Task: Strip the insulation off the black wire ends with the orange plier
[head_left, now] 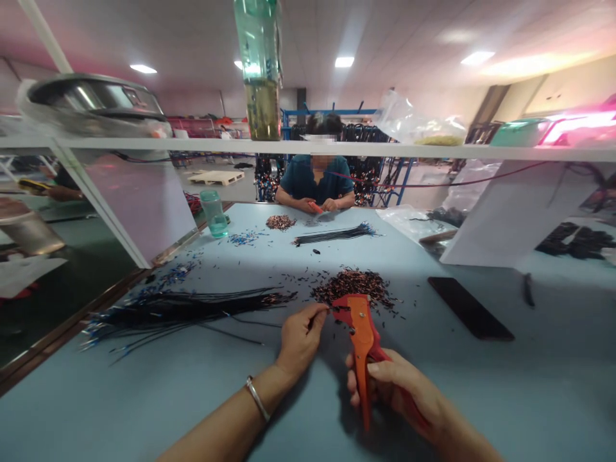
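Note:
My right hand (pixel 397 388) is wrapped round the handles of an orange and red wire stripper (pixel 362 340), its head pointing away from me. My left hand (pixel 303 337), with a bangle on the wrist, is closed in a pinch at the stripper's jaws. Between those fingertips and the jaws shows a short stretch of thin dark wire (pixel 332 308); most of it is hidden by the hand. Left of that hand lies a bundle of black wires (pixel 192 309) with blue and silver ends. Just beyond the stripper spreads a heap of small black and copper-coloured scraps (pixel 359 283).
A black phone (pixel 469 308) lies to the right on the table (pixel 543 391). Across it, a person (pixel 315 179) holds a red tool near a second wire bundle (pixel 334 235). A green cup (pixel 214 213) stands back left. A white shelf (pixel 317 149) crosses above, carrying a bottle (pixel 262 102).

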`<state>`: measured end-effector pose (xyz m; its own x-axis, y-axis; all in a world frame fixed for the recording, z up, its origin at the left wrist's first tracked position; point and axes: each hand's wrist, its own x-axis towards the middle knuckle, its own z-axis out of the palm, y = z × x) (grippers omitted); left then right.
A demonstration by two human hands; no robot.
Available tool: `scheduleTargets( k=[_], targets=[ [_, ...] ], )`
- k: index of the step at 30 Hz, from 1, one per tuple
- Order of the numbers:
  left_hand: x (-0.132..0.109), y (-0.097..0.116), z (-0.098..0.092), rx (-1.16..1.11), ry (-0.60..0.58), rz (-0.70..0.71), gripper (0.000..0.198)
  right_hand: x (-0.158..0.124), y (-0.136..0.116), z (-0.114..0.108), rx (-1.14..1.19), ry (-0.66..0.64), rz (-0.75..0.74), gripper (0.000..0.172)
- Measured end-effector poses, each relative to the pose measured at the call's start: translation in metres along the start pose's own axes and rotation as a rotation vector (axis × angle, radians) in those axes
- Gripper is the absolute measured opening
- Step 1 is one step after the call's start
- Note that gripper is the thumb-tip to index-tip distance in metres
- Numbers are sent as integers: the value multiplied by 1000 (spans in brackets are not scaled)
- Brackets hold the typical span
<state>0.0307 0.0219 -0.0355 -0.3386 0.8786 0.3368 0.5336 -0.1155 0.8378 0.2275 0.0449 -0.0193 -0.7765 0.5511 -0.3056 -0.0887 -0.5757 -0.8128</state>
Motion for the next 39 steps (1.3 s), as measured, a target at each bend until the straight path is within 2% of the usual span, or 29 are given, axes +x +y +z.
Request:
scheduleTargets(
  k=[11, 24, 34, 39],
  targets=[
    [-2, 8, -2, 62, -46, 56, 28, 2, 3, -3, 8, -33, -16, 35],
    [-2, 10, -2, 55, -16, 155, 25, 0, 3, -3, -12, -49, -7, 34],
    [-3, 12, -3, 39, 29, 193, 25, 1, 6, 1, -40, 28, -8, 34],
    [-3, 11, -4, -8, 24, 204, 25, 2, 10, 3, -72, 64, -73, 35]
  ],
)
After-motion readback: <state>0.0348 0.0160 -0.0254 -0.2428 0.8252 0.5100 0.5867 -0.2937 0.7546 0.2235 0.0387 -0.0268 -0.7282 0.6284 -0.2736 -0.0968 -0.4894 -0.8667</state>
